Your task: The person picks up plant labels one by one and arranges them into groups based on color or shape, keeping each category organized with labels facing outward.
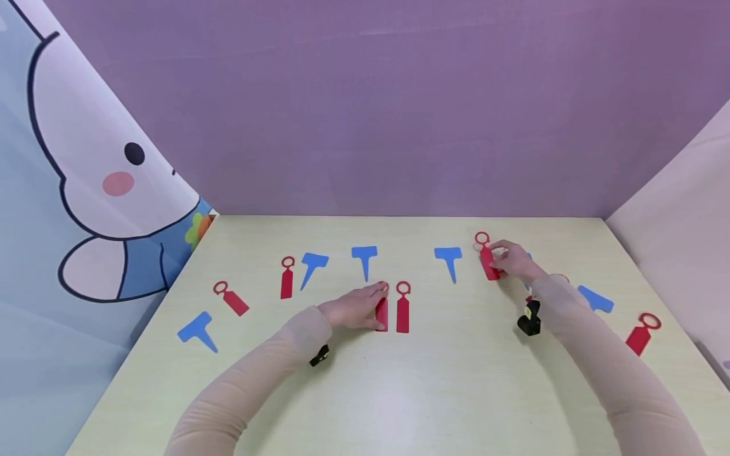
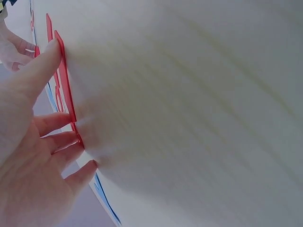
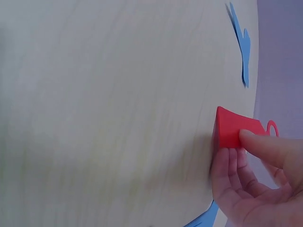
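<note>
My left hand [image 1: 355,308] spans a red ring-topped tag [image 1: 382,316] at mid-table, thumb at its lower end and fingers at its ring end. In the left wrist view this tag [image 2: 65,78] lies between thumb and fingertips, close against the tabletop. A matching red tag [image 1: 403,316] lies parallel just to its right. At the back right, my right hand [image 1: 515,261] pinches another red tag [image 1: 488,263] by its flat body. The right wrist view shows the thumb on top of this tag [image 3: 231,126], which is tilted, with the fingers beneath.
Blue T-shaped labels lie along the back, including one at the centre [image 1: 365,256] and one further right [image 1: 448,256]. On the left are more red tags [image 1: 287,283] and a blue label [image 1: 197,330]. Another red tag [image 1: 639,339] lies by my right forearm. A purple backdrop [image 1: 399,114] borders the table.
</note>
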A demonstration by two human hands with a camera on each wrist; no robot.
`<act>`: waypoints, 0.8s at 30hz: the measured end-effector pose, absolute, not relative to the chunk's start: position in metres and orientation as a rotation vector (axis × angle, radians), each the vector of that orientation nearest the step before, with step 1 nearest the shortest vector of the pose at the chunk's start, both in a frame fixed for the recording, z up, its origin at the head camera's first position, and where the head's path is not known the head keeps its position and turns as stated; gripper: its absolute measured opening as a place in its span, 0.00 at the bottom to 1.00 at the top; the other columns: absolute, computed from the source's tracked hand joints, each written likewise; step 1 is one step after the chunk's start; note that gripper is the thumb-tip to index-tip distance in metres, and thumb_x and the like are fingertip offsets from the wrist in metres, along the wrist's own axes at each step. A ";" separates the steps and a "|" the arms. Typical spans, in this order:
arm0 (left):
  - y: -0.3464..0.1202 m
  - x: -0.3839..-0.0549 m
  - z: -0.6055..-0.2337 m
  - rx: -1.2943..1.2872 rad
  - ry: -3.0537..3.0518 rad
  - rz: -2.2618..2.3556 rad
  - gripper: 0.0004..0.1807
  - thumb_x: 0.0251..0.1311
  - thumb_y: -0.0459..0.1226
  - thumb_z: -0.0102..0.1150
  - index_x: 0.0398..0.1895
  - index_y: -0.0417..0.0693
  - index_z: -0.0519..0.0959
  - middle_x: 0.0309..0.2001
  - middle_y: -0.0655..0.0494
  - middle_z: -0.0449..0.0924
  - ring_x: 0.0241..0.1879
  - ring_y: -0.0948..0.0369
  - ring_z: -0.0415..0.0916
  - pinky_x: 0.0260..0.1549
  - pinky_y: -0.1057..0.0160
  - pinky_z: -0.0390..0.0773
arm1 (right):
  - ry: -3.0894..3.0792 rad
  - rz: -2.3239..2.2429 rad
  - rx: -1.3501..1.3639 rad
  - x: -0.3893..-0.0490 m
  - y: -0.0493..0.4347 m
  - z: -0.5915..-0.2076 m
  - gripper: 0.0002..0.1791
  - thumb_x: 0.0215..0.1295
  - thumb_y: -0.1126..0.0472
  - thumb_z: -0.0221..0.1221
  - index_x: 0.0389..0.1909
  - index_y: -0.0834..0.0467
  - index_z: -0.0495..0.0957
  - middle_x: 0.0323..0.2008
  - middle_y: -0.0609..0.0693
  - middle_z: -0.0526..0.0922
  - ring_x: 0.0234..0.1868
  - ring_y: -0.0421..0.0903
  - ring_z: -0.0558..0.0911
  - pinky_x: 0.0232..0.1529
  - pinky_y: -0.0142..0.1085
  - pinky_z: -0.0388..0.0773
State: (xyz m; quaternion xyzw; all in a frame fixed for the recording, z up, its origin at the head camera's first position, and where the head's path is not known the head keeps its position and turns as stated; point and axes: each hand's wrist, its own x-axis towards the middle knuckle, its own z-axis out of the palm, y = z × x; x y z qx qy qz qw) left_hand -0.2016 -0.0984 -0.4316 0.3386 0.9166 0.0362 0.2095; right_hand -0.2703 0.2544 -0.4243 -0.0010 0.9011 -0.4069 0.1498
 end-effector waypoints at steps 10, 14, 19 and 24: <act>-0.098 -0.200 -0.427 0.944 2.547 0.098 0.43 0.54 0.52 0.54 0.67 0.41 0.48 0.69 0.49 0.43 0.67 0.56 0.40 0.63 0.62 0.50 | 2.554 -1.198 -0.001 -0.260 0.251 -0.422 0.21 0.64 0.66 0.47 0.58 0.66 0.60 0.40 0.65 0.71 0.31 0.47 0.78 0.37 0.35 0.78; -0.098 -0.200 -0.426 0.941 2.548 0.108 0.43 0.54 0.51 0.54 0.67 0.41 0.48 0.69 0.49 0.43 0.67 0.56 0.40 0.63 0.62 0.51 | 2.543 -1.192 -0.035 -0.253 0.246 -0.418 0.22 0.64 0.66 0.47 0.58 0.66 0.59 0.43 0.67 0.71 0.35 0.50 0.76 0.41 0.38 0.76; -0.099 -0.200 -0.427 0.960 2.548 0.100 0.43 0.54 0.52 0.54 0.67 0.40 0.49 0.69 0.49 0.43 0.67 0.55 0.41 0.63 0.62 0.51 | 2.535 -1.224 -0.076 -0.247 0.238 -0.416 0.22 0.63 0.67 0.49 0.57 0.67 0.61 0.41 0.67 0.73 0.34 0.49 0.78 0.40 0.39 0.76; -0.099 -0.200 -0.427 0.979 2.550 0.092 0.43 0.55 0.52 0.53 0.66 0.39 0.49 0.68 0.47 0.43 0.67 0.55 0.40 0.63 0.61 0.50 | 2.504 -1.289 -0.134 -0.240 0.230 -0.414 0.21 0.62 0.69 0.49 0.56 0.70 0.61 0.39 0.68 0.75 0.31 0.49 0.80 0.38 0.40 0.78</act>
